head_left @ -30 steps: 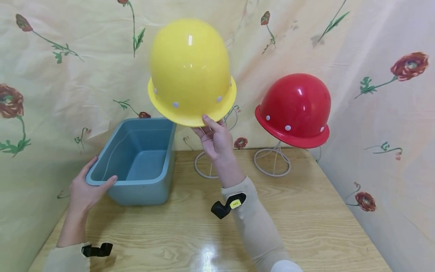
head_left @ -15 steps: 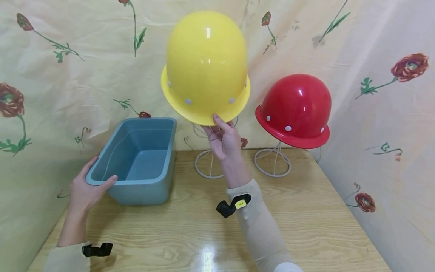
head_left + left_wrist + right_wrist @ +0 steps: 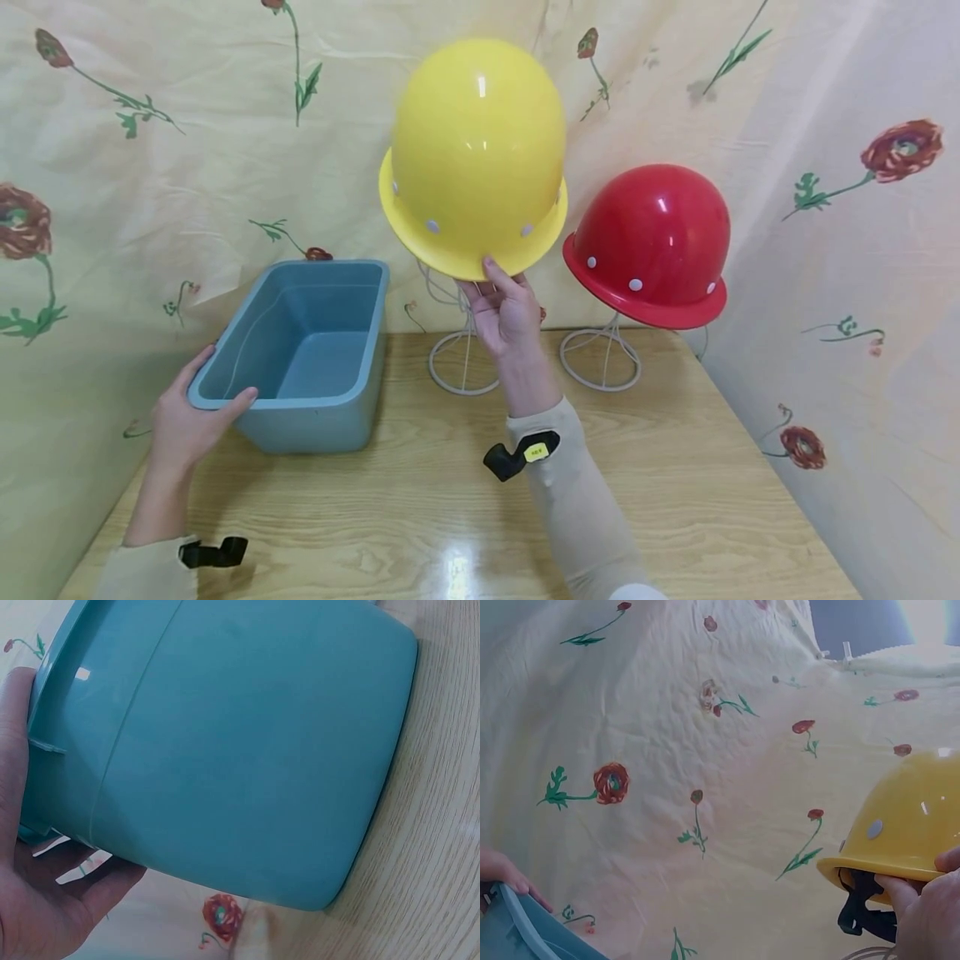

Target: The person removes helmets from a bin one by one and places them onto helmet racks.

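Observation:
My right hand (image 3: 510, 317) pinches the front brim of a yellow hard hat (image 3: 480, 150), thumb on top and fingers beneath. The hat is raised over a white wire stand (image 3: 442, 383); whether it touches the stand's top is hidden. Black straps (image 3: 866, 907) hang inside it in the right wrist view. With my left hand (image 3: 187, 417) I grip the near left corner of a blue-grey plastic tub (image 3: 315, 425), thumb over the rim. Its base shows on the table in the left wrist view (image 3: 262, 750). A red hard hat (image 3: 660, 242) sits tilted on another wire stand (image 3: 600, 383).
A pale wooden table (image 3: 420, 517) carries the tub and both stands. Flower-printed cloth (image 3: 187, 108) hangs behind and along both sides, close to the table's edges. The red hat stands just right of the yellow one.
The yellow hard hat has moved right with my right hand, first rising slightly and then lowering, toward the left wire stand. My left hand and the tub have stayed in place.

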The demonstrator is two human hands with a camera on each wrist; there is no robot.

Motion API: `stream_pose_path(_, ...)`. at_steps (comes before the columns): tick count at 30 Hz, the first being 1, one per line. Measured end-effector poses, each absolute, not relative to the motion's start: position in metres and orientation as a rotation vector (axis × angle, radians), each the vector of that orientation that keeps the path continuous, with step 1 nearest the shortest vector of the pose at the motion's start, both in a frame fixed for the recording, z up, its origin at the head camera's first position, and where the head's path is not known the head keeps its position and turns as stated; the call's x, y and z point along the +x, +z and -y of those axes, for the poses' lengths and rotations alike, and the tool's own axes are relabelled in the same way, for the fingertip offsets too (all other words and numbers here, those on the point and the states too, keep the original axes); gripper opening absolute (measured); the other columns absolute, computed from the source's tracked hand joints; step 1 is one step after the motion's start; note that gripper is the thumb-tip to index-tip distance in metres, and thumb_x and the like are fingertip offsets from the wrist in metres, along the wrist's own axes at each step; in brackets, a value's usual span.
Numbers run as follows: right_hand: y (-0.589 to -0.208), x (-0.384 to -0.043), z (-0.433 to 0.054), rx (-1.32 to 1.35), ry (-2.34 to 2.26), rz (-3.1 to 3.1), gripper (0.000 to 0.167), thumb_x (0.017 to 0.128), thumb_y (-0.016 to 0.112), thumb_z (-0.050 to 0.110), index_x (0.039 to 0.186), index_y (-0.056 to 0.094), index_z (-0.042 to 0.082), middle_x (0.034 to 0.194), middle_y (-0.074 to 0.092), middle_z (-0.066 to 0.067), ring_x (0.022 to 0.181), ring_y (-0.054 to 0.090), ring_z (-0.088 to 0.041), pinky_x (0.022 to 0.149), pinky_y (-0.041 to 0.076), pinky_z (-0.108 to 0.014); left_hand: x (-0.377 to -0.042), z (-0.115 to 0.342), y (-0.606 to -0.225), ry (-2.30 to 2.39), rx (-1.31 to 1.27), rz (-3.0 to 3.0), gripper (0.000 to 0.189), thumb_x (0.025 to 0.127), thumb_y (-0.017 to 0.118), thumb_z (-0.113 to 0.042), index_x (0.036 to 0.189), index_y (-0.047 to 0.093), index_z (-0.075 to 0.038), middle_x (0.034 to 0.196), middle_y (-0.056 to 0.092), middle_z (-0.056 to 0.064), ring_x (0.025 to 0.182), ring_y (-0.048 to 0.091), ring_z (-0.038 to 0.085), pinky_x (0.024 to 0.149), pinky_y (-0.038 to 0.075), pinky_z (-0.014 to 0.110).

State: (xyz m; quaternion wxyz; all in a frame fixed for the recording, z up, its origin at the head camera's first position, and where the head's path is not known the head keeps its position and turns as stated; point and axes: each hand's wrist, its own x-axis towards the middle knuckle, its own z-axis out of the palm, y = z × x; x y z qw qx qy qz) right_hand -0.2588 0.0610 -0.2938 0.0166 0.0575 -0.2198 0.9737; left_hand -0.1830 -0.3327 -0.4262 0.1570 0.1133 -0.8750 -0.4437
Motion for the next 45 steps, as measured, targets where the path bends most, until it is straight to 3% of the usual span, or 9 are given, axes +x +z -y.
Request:
stream_pose_path(9,-0.304,-0.259,-0.068,0.135,2.999,0.665,0.033,0.107,0.047,-0.006,0.105,0.076,0.011,0.098,0.078,-0.003,0.093,0.08,-0.017,0.083,0.066,-0.038,-0.188,0.331,-0.426,-1.266,0.269,2.481,0.095,0.09,0.083,-0.037,0.169,0.033,-0.022,0.161,0.043,0.033,0.138,0.045,0.053,0.099,0.044,0.068)
stream_pose_path(15,-0.311,-0.262,-0.067,0.147,3.018,0.707,0.032,0.108,0.047,-0.005,0.109,0.074,0.012,0.103,0.08,-0.003,0.1,0.08,-0.018,0.089,0.064,-0.04,-0.186,0.335,-0.426,-1.257,0.272,2.481,0.095,0.09,0.083,-0.036,0.169,0.032,-0.021,0.159,0.044,0.034,0.136,0.046,0.053,0.095,0.046,0.062)
stream_pose_path(22,-0.317,-0.262,-0.07,0.14,3.043,0.694,0.028,0.108,0.048,-0.004,0.113,0.071,0.011,0.109,0.078,-0.004,0.103,0.079,-0.019,0.093,0.061,-0.041,-0.186,0.333,-0.426,-1.282,0.273,2.468,0.095,0.09,0.083,-0.036,0.169,0.031,-0.022,0.16,0.043,0.033,0.137,0.045,0.052,0.098,0.044,0.065)
stream_pose_path(28,-0.326,-0.264,-0.07,0.15,3.048,0.726,0.029,0.108,0.048,-0.004,0.109,0.073,0.011,0.108,0.078,-0.003,0.103,0.079,-0.017,0.093,0.062,-0.04,-0.184,0.333,-0.425,-1.26,0.278,2.475,0.095,0.09,0.083,-0.036,0.169,0.033,-0.02,0.159,0.044,0.035,0.137,0.046,0.053,0.096,0.043,0.062)
stream_pose_path(36,-0.336,-0.266,-0.068,0.139,3.042,0.791,0.03,0.108,0.049,-0.003,0.109,0.074,0.013,0.106,0.08,-0.001,0.103,0.079,-0.016,0.102,0.058,-0.041,-0.184,0.334,-0.428,-1.274,0.299,2.478,0.095,0.09,0.083,-0.036,0.169,0.032,-0.023,0.16,0.043,0.035,0.136,0.045,0.052,0.092,0.042,0.055)
stream_pose_path(45,-0.343,-0.265,-0.068,0.123,3.018,0.806,0.029,0.107,0.048,-0.005,0.113,0.071,0.012,0.108,0.08,-0.002,0.102,0.079,-0.015,0.096,0.06,-0.039,-0.184,0.333,-0.428,-1.258,0.309,2.487,0.094,0.09,0.081,-0.039,0.169,0.031,-0.023,0.158,0.044,0.035,0.135,0.045,0.053,0.092,0.043,0.059)
